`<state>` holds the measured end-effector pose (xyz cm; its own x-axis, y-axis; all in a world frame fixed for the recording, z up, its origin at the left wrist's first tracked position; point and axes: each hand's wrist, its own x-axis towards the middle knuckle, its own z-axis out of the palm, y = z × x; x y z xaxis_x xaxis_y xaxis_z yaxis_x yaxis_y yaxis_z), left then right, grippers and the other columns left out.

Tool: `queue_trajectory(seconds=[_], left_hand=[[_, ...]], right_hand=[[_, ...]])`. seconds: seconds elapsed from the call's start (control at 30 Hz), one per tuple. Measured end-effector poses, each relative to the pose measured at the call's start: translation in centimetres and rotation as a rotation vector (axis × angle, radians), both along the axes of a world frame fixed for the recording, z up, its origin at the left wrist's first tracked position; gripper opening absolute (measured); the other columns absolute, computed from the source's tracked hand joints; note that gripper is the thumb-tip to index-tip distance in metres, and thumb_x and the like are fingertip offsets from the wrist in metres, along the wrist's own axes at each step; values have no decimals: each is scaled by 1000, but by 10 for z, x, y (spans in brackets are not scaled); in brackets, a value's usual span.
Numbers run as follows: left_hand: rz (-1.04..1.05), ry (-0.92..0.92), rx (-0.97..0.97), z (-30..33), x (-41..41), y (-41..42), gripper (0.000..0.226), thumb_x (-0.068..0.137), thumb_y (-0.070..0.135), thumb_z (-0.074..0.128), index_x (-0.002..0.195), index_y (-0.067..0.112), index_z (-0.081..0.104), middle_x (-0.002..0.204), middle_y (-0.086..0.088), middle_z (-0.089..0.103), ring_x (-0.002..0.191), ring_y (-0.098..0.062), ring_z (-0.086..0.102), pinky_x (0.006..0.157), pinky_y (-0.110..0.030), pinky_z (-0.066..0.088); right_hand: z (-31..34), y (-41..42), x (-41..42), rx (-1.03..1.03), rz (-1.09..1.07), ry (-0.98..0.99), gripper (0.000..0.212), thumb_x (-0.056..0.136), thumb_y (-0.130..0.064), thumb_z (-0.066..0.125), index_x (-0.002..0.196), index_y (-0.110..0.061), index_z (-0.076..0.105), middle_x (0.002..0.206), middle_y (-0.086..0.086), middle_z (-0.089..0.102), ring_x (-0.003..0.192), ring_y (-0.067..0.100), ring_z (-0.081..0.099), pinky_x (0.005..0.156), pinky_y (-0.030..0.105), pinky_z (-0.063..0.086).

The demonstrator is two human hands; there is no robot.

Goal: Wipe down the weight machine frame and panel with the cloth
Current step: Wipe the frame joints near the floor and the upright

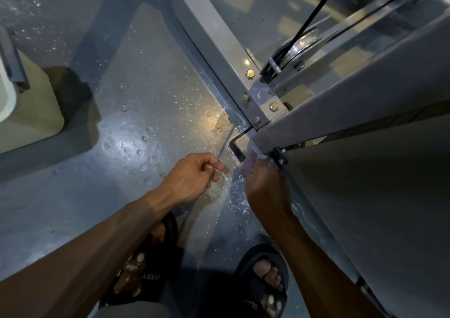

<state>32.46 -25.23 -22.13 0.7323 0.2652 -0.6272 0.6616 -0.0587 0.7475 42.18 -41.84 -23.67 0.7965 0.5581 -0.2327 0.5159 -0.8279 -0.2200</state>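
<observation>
Two hands low, right hand (264, 186) grip bunching cloth (247, 165) against frame (219, 40) running diagonally, left hand (194, 174) curled empty

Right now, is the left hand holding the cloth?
No, the cloth is in the right hand at the frame, while the left hand is apart from it with curled fingers.

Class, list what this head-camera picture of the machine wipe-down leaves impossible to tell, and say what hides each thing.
- cloth: only a blurred purple scrap shows past the right hand; its size and fold are hidden.
- right-hand fingers: behind the hand's back.
- left hand: whether it pinches anything is too small to tell.
- panel: cut off by the right edge.
</observation>
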Motion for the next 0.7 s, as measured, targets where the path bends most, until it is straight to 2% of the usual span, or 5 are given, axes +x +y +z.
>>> queue_trajectory(seconds=[0.17, 0.33, 0.47, 0.57, 0.7], left_hand=[[3, 1, -2, -2, 1, 4, 38, 105, 8, 46, 91, 32, 71, 87, 1, 73, 82, -26, 72, 77, -41, 60], [0, 15, -57, -3, -3, -1, 35, 105, 4, 44, 95, 24, 71, 85, 1, 71, 72, -21, 66, 71, -41, 59], [11, 15, -46, -4, -5, 1, 36, 105, 6, 45, 93, 28, 72, 85, 0, 72, 72, -21, 66, 67, -34, 56], [14, 28, -57, -4, -5, 0, 37, 103, 4, 45, 92, 27, 71, 84, 0, 71, 71, -20, 65, 68, -37, 57], [-15, 30, -52, 0, -2, -2, 41, 100, 1, 45, 91, 32, 70, 87, 3, 71, 74, -18, 68, 77, -42, 60]], right_hand=[[7, -27, -12, 409, -702, 460, 26, 107, -39, 50, 117, -17, 58, 97, 1, 68, 74, 13, 69, 51, 21, 52], [-7, -9, -18, 700, -1090, 437, 19, 108, -32, 50, 96, -20, 59, 99, 10, 72, 63, 10, 71, 48, 16, 52], [-12, 9, -6, 738, -1118, 451, 14, 106, -29, 53, 110, -17, 61, 129, 15, 65, 108, 27, 65, 94, 31, 52], [-9, 8, 1, 560, -921, 363, 42, 109, -27, 46, 139, 2, 48, 136, 20, 56, 123, 33, 55, 92, 25, 41], [-10, -2, -16, 499, -554, 215, 26, 107, -18, 45, 122, -4, 62, 110, 2, 65, 86, -1, 59, 73, 10, 48]])
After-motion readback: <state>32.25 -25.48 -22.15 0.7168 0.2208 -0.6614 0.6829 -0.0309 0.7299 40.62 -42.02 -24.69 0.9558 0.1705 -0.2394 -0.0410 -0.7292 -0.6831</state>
